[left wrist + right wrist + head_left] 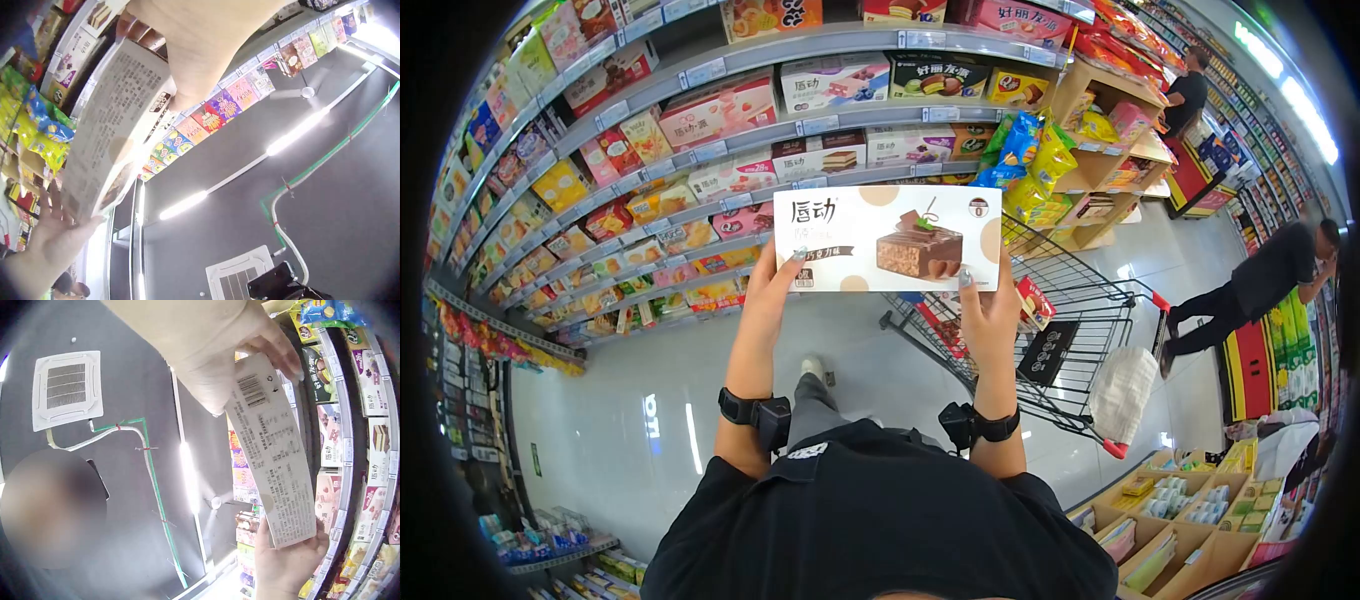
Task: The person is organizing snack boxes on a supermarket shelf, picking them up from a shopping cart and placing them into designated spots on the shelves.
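Observation:
A white snack cake box (850, 240) with a chocolate cake picture is held up in front of the chest, its large printed face toward the head camera. My left hand (772, 285) grips the box's left end, thumb on the front face. At the right end my right hand (990, 310) grips it the same way, thumb pressed near the lower edge. A side panel of the box (269, 450) with a barcode and small print shows in the right wrist view. The left wrist view shows another text-covered side of the box (112, 106).
Curved shelves (700, 75) packed with snack boxes stand ahead. A wire shopping cart (1090, 340) holding some packages is at the right, a white cloth (1124, 388) over its handle. Two people in dark clothes, one nearer (1260, 270), stand right. A wooden bin display (1190, 520) is lower right.

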`<state>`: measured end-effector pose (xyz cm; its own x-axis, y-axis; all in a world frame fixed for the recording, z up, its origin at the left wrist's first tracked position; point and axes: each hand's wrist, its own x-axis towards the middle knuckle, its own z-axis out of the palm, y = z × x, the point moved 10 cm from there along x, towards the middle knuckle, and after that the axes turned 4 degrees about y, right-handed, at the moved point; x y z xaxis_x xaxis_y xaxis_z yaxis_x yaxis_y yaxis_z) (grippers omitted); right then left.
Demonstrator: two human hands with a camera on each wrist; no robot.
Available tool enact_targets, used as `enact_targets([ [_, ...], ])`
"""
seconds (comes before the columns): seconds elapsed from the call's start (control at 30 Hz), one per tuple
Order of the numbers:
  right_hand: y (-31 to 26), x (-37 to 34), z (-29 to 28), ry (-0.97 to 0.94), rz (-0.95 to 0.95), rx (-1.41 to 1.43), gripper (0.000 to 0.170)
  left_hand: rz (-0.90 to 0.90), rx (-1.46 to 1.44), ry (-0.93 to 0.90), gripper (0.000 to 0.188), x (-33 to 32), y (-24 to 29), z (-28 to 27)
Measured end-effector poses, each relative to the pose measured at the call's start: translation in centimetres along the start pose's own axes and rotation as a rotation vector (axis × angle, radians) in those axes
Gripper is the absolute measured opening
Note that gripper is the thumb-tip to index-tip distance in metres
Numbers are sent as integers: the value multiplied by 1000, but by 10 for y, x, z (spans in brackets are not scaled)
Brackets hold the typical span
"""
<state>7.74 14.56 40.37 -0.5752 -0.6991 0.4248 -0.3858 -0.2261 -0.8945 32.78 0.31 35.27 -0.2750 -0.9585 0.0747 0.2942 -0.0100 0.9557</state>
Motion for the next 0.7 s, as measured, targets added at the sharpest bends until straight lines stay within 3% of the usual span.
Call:
enact_targets([
  [0.07,6,4,1,23,-50,-41,55,42,70,10,59,0,11,-1],
  [0.2,27,6,13,20,34,195,52,149,166,-39,63,3,35,3],
  [0.27,27,7,12,25,32,105,52,191,187,-64,64,2,49,10],
  [0.4,42,9,5,67,78,48,52,203,254,-88,64,3,59,22],
  [0.53,36,12,-1,112,-16,70,53,204,307,-114,64,-1,61,25],
  [0.7,37,4,-1,102,47,152,51,218,269,-130,65,-8,57,25],
])
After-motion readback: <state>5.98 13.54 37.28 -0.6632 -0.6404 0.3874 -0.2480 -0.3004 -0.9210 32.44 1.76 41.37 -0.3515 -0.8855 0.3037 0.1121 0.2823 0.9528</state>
